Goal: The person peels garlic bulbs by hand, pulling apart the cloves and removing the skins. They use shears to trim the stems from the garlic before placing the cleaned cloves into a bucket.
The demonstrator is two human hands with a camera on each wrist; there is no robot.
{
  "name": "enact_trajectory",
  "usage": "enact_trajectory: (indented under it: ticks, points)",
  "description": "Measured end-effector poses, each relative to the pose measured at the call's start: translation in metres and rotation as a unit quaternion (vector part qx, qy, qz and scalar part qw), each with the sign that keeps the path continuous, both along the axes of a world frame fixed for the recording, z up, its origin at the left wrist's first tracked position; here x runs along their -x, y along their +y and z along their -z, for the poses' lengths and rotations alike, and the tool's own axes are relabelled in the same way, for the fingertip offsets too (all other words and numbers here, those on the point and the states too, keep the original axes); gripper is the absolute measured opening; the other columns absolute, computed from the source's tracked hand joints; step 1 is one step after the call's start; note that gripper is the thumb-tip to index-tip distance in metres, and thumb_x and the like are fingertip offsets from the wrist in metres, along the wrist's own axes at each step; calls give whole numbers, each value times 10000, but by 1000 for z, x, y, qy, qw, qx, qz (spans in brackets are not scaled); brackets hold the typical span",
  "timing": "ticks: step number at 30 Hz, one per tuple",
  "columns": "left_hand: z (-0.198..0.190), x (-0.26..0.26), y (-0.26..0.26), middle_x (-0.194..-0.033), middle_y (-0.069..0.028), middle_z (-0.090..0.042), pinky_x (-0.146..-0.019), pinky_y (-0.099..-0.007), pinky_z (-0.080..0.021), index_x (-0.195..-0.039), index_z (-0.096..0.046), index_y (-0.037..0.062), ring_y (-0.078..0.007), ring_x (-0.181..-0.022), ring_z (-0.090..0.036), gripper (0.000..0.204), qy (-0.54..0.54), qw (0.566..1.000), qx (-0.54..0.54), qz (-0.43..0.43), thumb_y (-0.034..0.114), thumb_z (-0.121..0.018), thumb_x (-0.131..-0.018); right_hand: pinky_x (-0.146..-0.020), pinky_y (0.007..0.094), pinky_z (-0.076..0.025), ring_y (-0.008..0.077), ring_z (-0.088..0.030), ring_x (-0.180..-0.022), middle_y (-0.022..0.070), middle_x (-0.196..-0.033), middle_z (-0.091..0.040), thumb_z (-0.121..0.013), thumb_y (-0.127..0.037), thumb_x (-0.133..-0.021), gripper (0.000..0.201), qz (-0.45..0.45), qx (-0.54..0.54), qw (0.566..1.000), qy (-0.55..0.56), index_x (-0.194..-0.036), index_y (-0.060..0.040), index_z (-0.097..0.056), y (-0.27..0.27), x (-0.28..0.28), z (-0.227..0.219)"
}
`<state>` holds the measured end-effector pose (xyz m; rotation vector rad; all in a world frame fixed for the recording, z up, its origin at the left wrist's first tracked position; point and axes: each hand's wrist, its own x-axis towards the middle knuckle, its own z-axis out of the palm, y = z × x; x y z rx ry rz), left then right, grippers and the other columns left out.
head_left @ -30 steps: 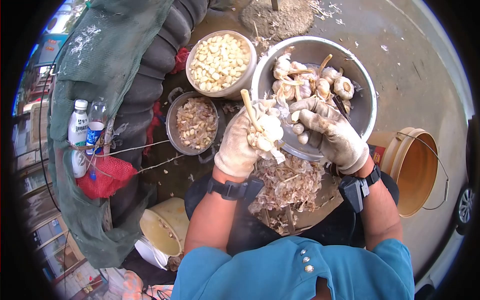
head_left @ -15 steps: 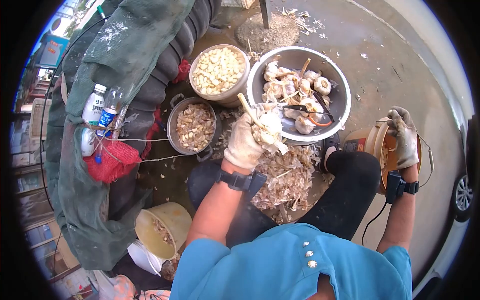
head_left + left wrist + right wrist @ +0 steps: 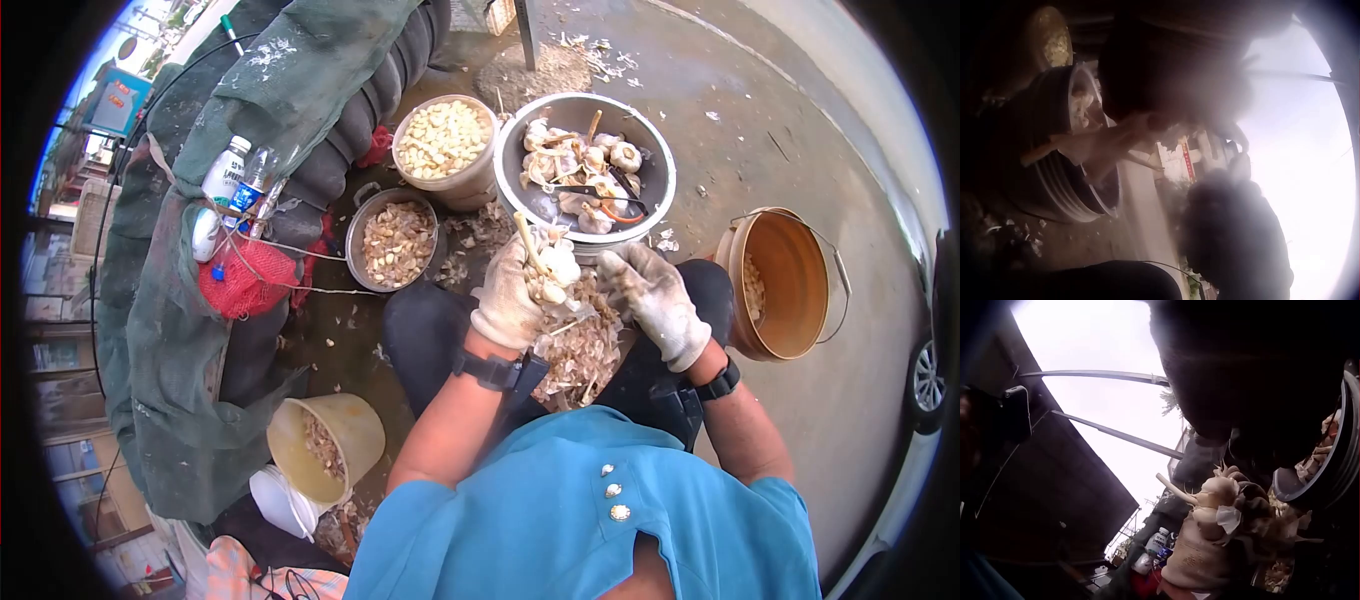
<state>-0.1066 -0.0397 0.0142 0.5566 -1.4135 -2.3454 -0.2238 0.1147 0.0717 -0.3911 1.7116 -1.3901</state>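
In the head view my gloved left hand [image 3: 508, 300] grips a partly peeled garlic bulb [image 3: 556, 262], its cut stalk pointing up. The right wrist view shows the same garlic bulb [image 3: 1210, 499] with loose skin flaking off it. My gloved right hand [image 3: 655, 303] is just right of the bulb, fingers loosely bent and nothing visible in them. Beyond both hands sits a metal basin [image 3: 662, 172] of whole garlic bulbs [image 3: 545, 165]. A dark tool with orange on its handles [image 3: 625, 212] lies in it. Garlic skins [image 3: 580, 355] are heaped below the hands.
A tub [image 3: 482, 180] of peeled cloves stands behind the left hand, beside a pot [image 3: 355, 245] of cloves and skins. An orange-brown bucket [image 3: 800, 280] with some cloves is at right. A cream bucket [image 3: 365, 440] leans at lower left. Bottles [image 3: 225, 170] hang on the netting.
My right hand went from the bulb, where it held cloves, to the orange-brown bucket, and is now back beside the bulb. The left hand has kept its grip. The head view has shifted.
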Motion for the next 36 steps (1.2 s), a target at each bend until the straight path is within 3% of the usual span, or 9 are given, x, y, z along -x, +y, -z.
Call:
enact_trajectory:
  ticks: [11,15,18,27,29,31,33,34,36]
  points:
    - [-34,-39,19,-1035,-152,-638,-848,-388,-503,-1063,-610,24,-344,-957,-616,326,-10,866,498,49,102,-695,-759,-647,291,-496,125,-606,-783,69,-861,-617,-668,-431,-863,443,-119,-63,990,32,-977,-19,-551,6,-46,-13]
    - [-38,-46,25,-1022,-132,-635,-818,-345,-511,-1076,-593,24,-296,-919,-624,294,-6,880,474,15,133,-673,-815,-708,334,-484,183,-607,-819,115,-843,-594,-662,-408,-876,427,-110,2,975,193,-980,-14,-536,11,-65,-17]
    - [-34,-46,32,-1041,-45,-624,-823,-270,-510,-1087,-593,4,-120,-948,-609,163,35,986,-158,43,87,-499,-982,-726,363,-483,237,-618,-813,154,-837,-596,-636,-392,-904,393,-87,22,968,235,-991,-21,-540,12,-82,-24]
    - [-4,-56,51,-1119,-79,-626,-849,-256,-513,-1224,-535,-7,-133,-987,-613,268,21,999,-34,-13,71,-515,-968,-724,429,-500,365,-639,-827,198,-860,-624,-579,-320,-950,292,-80,-28,950,299,-1018,-37,-561,13,-97,-8]
    - [6,-58,51,-1113,-79,-622,-850,-255,-515,-1221,-533,-4,-133,-986,-612,264,0,993,115,-13,64,-508,-967,-708,419,-501,347,-640,-801,179,-864,-633,-563,-301,-959,287,-127,32,798,589,-1081,-42,-583,18,-96,1]
    - [11,-62,48,-1107,-78,-619,-851,-254,-516,-1218,-530,-2,-133,-985,-611,260,-23,964,264,-12,57,-500,-967,-648,369,-495,275,-626,-731,143,-819,-620,-552,-258,-972,257,-55,64,849,522,-1082,-28,-584,11,-97,17]
    - [14,-64,44,-1107,-92,-618,-855,-263,-517,-1231,-518,-12,-145,-1000,-610,272,82,978,-189,26,27,-471,-966,-589,318,-489,202,-612,-661,107,-773,-607,-541,-215,-985,228,16,97,888,450,-1084,-14,-585,6,-98,17]
    - [-8,-59,54,-801,-11,-593,-422,-203,-381,-1112,-583,67,-80,-544,-531,228,9,991,-134,-12,226,-457,-1008,-544,295,-468,160,-587,-617,70,-743,-593,-524,-258,-997,249,34,94,953,288,-1060,-26,-589,6,-100,7]
    - [-25,-58,58,-798,-16,-594,-427,-204,-388,-1094,-585,72,-84,-549,-538,225,-22,987,-149,-50,231,-450,-1011,-499,272,-447,119,-562,-572,33,-712,-580,-506,-301,-1008,278,51,87,988,115,-1036,-39,-594,11,-99,-5]
